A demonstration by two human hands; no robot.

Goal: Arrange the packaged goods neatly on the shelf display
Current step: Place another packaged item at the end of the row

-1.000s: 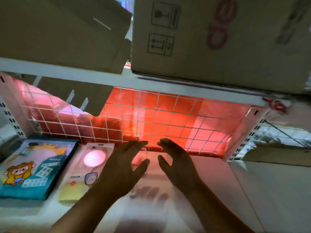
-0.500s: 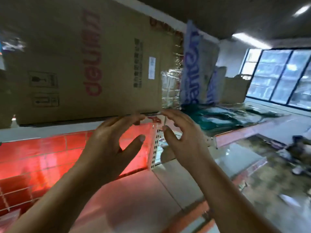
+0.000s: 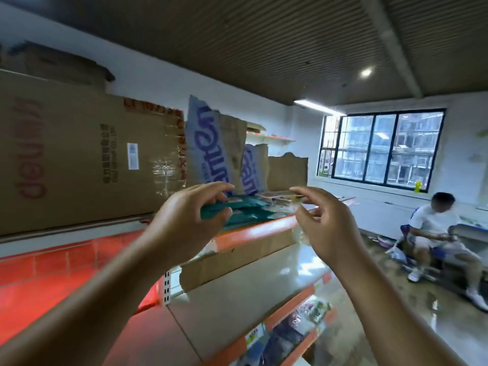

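Observation:
A stack of teal flat packages (image 3: 247, 210) lies on an upper shelf with an orange front edge (image 3: 253, 231). My left hand (image 3: 188, 223) grips the near end of the teal stack, fingers on top and thumb beneath. Just right of it lies a pale flat package (image 3: 277, 197). My right hand (image 3: 326, 224) has curled fingers at that package's right edge, index finger over it and thumb below. How the packages sit further back on the shelf is hidden.
A large brown carton (image 3: 79, 159) and torn blue-printed cardboard (image 3: 211, 149) stand behind the packages. A cardboard strip (image 3: 237, 260) hangs under the shelf. More goods (image 3: 290, 331) lie on a lower shelf. A person (image 3: 435, 233) sits at the right below a window (image 3: 380, 149).
The view swung right and up, from the red-backed shelf to the neighbouring upper shelf. Both hands rose with it, and the left one took hold of the teal stack.

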